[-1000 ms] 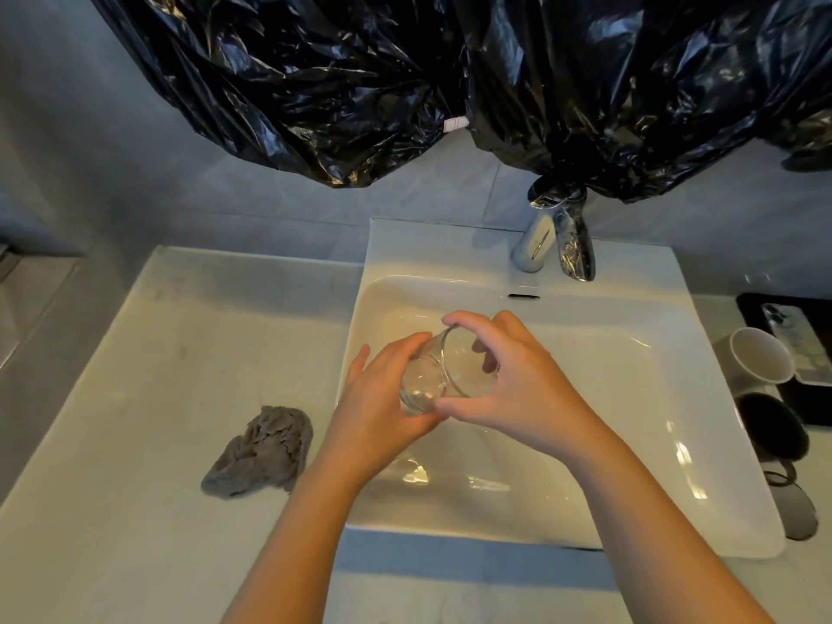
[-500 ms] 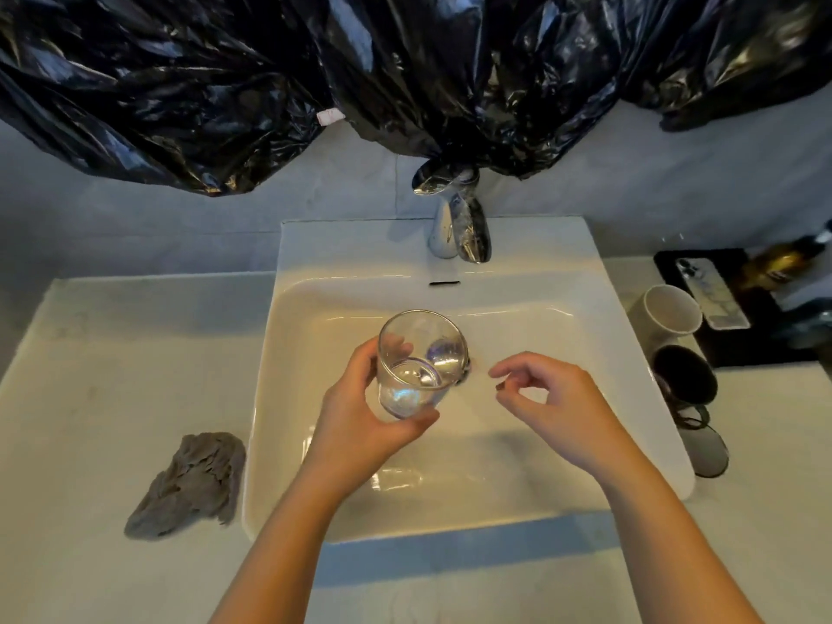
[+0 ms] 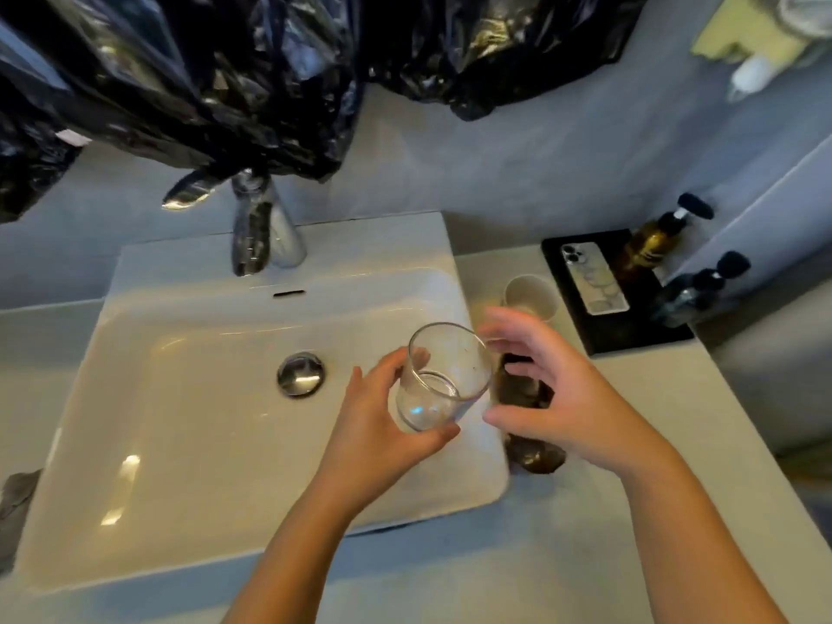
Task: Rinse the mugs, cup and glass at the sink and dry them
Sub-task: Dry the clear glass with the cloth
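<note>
**Clearance around the basin**

The sink (image 3: 189,398) bowl lies open left of the drain plug (image 3: 300,373). The tap (image 3: 265,231) and black plastic sheeting (image 3: 202,83) crowd the back. On the right, mugs (image 3: 531,297) and a black tray (image 3: 630,335) occupy the counter (image 3: 562,556).

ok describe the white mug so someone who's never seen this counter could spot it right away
Start at the white sink and move to the counter on its right. There, between the basin's far right corner and a black tray, stands the white mug, partly hidden by the right hand. It is the only pale vessel; those nearer are dark.
</note>
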